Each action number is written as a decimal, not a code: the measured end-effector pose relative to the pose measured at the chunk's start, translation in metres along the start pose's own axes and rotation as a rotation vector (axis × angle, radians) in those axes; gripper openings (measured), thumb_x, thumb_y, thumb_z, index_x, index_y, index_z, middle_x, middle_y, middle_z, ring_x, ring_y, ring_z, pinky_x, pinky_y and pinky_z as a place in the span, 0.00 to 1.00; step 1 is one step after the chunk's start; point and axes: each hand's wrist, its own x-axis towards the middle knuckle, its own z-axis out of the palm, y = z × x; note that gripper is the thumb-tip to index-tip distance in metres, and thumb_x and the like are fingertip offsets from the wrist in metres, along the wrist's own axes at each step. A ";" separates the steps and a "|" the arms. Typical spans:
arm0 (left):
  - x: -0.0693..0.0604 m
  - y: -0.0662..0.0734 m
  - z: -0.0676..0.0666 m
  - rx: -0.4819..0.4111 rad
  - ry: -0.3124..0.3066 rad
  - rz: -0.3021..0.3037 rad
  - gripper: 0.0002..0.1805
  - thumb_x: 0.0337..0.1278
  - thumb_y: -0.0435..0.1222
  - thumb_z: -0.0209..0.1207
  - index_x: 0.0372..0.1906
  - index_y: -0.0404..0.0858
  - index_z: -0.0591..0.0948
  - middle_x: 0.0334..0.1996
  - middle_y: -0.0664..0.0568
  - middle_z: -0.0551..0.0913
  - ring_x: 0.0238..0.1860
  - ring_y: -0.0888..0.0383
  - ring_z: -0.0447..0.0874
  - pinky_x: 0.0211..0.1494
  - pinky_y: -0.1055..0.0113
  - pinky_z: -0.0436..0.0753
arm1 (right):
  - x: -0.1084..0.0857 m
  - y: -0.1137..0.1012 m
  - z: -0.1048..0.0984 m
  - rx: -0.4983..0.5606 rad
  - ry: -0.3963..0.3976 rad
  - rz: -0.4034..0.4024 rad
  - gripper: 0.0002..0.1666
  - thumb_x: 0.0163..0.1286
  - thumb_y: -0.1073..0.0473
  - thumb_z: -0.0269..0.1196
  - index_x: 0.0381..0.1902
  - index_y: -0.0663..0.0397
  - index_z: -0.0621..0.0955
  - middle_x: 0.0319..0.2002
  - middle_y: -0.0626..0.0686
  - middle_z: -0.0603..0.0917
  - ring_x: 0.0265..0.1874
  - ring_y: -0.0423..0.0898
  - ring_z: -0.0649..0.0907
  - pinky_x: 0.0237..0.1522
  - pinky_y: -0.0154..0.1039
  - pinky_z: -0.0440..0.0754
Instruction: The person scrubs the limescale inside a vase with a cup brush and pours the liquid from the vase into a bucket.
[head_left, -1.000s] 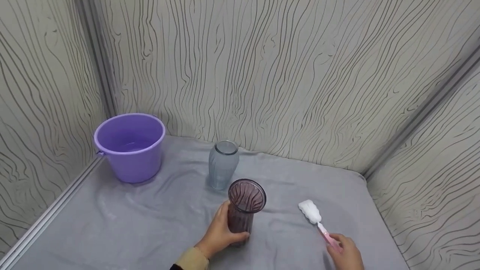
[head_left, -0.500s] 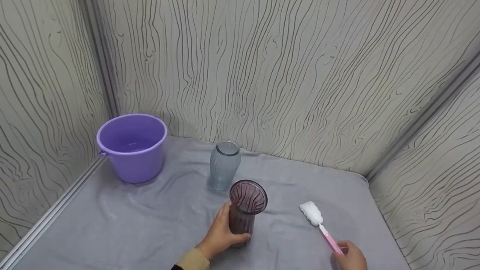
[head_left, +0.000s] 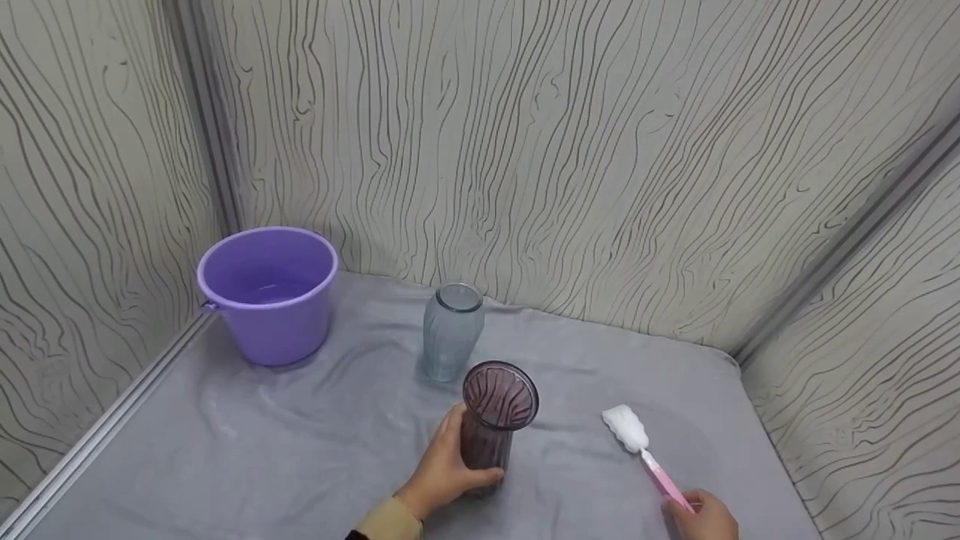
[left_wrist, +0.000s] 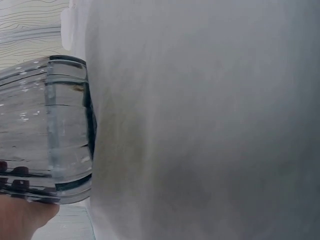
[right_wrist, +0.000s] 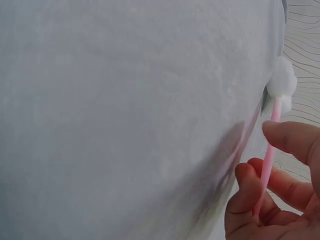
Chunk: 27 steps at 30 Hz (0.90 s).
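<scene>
A purple-brown glass vase (head_left: pixel 486 442) with a flared rim stands near the front middle of the cloth. My left hand (head_left: pixel 442 472) grips its body from the left, fingers behind and thumb in front. In the left wrist view the vase (left_wrist: pixel 45 130) shows its thick glass base, with the thumb (left_wrist: pixel 25 215) below it. At the right, my right hand (head_left: pixel 705 517) pinches the pink handle of a brush with a white sponge head (head_left: pixel 625 428). The right wrist view shows the thumb and fingers of that hand (right_wrist: pixel 280 185) around the pink handle (right_wrist: pixel 268 160).
Behind the held vase stands a pale blue glass vase (head_left: pixel 453 334). A purple bucket (head_left: pixel 281 334) sits at the back left, near the wall corner. Wood-patterned walls (head_left: pixel 480 150) border the grey cloth (head_left: pixel 300 450) at the back and sides.
My right hand has shifted slightly down along the brush handle, toward its end, and more of the pink shows. My left hand keeps its grip on the vase.
</scene>
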 end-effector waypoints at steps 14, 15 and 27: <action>0.001 0.002 0.000 -0.021 -0.036 -0.055 0.54 0.38 0.43 0.81 0.72 0.42 0.62 0.65 0.47 0.69 0.65 0.47 0.69 0.67 0.42 0.69 | -0.006 -0.016 0.001 0.143 0.199 -0.036 0.24 0.70 0.55 0.64 0.50 0.74 0.77 0.34 0.60 0.85 0.32 0.52 0.81 0.31 0.40 0.75; 0.001 0.002 0.000 -0.020 -0.034 -0.052 0.54 0.38 0.42 0.81 0.71 0.42 0.62 0.65 0.47 0.69 0.65 0.47 0.69 0.67 0.43 0.70 | -0.006 -0.018 0.002 0.170 0.212 -0.033 0.24 0.70 0.55 0.64 0.50 0.74 0.77 0.33 0.59 0.85 0.31 0.50 0.81 0.30 0.40 0.75; 0.001 0.002 0.000 -0.012 -0.014 -0.053 0.54 0.36 0.41 0.82 0.71 0.43 0.63 0.64 0.46 0.70 0.65 0.47 0.70 0.67 0.43 0.69 | -0.012 -0.052 0.009 0.603 0.322 0.065 0.31 0.73 0.49 0.65 0.61 0.69 0.75 0.32 0.47 0.86 0.30 0.35 0.84 0.34 0.26 0.83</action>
